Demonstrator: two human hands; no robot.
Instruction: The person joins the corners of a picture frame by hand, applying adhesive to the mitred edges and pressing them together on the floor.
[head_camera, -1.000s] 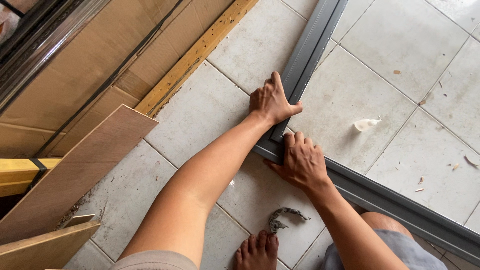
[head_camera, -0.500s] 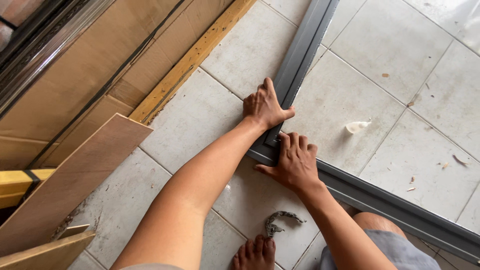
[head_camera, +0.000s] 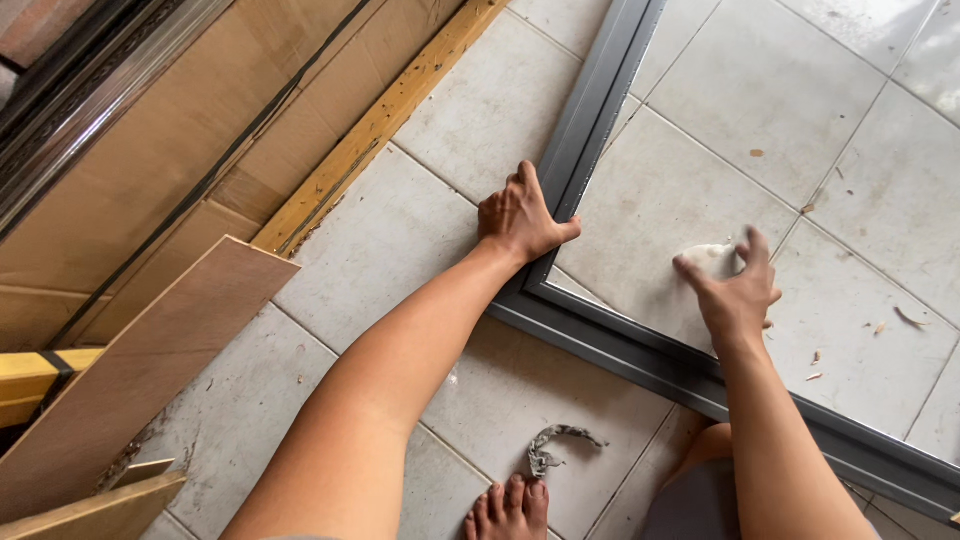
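Note:
A dark grey metal frame (head_camera: 590, 120) lies flat on the tiled floor, its two bars meeting in a corner near the middle of the view. My left hand (head_camera: 520, 218) presses down on the upright bar just above that corner, thumb hooked over its inner edge. My right hand (head_camera: 735, 290) reaches inside the frame and its fingers rest on a small white crumpled scrap (head_camera: 708, 258) on the tile; whether it grips the scrap is unclear.
Wooden boards (head_camera: 130, 390) and brown panels (head_camera: 150, 170) lean along the left side. A yellow wooden strip (head_camera: 380, 125) runs diagonally beside them. A twisted grey scrap (head_camera: 555, 445) lies by my bare foot (head_camera: 508, 508). Small chips litter the tiles at right.
My right hand has left the frame's corner and moved right, onto the white scrap inside the frame. My left hand stays on the bar. The view has shifted slightly.

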